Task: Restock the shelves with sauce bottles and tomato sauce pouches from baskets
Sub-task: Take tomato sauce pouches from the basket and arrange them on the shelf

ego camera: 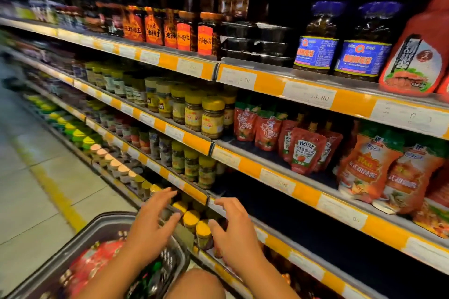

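Above the basket (73, 250) of red pouches (102, 257), both the left hand (150, 233) and right hand (237, 233) hover empty, fingers spread, and a careless reach could topple the yellow-capped jars (202, 233) just beside them.

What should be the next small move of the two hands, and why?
Probably lower the left hand into the basket and take one red pouch. Both hands are empty with spread fingers, the right hand too, while the shelf beside the Heinz pouches shows open space.
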### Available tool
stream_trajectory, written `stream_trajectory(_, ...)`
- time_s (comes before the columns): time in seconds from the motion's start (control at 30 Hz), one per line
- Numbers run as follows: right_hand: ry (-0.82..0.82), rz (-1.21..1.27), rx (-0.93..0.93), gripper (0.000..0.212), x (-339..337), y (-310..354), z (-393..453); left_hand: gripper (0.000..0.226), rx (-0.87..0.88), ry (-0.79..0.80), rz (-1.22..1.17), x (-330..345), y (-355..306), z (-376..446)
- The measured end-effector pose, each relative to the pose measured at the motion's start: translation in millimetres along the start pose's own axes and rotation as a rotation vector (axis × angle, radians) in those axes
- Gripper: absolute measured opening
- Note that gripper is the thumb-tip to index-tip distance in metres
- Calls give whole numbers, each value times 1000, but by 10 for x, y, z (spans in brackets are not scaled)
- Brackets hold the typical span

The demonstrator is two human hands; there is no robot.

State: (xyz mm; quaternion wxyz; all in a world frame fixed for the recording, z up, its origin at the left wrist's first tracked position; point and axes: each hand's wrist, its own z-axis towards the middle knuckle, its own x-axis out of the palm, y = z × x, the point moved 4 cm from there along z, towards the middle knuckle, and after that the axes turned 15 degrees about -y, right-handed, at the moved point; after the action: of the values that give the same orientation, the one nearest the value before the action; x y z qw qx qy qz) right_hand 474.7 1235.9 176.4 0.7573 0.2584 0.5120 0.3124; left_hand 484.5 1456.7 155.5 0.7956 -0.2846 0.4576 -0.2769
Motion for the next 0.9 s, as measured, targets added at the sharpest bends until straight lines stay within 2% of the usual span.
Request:
stream_trajectory(0.1, 102, 40, 44, 39, 514, 147, -96, 44, -154, -74, 58, -376, 449, -249)
stream_trajectory(0.27, 341, 80, 114, 30, 1303, 399, -344, 33, -393, -262, 74, -985, 1324, -806)
stream_trajectory(0.4, 487, 76, 148, 43, 1867, 548, -495, 44, -600, -309, 161, -1300, 1872, -1265)
stream_trajectory(0.53, 558, 80, 122, 44, 2341, 669, -673, 37, -758, -277, 273, -1489, 2399, -1700)
stream_trajectory(0.67, 640, 50, 75, 43, 2774, 835, -875, 30, -721, -237, 369, -1596, 2711, -1975)
stream_trajectory(0.77, 710, -18, -52, 52, 3051, 937, -1115, 45, -733, -124, 366, -1599, 2798, -2161)
stream_trajectory(0.9, 831, -177, -318, 45, 3279, 889, -1391, 53, -689, 92, 399, -1498, 2709, -2352)
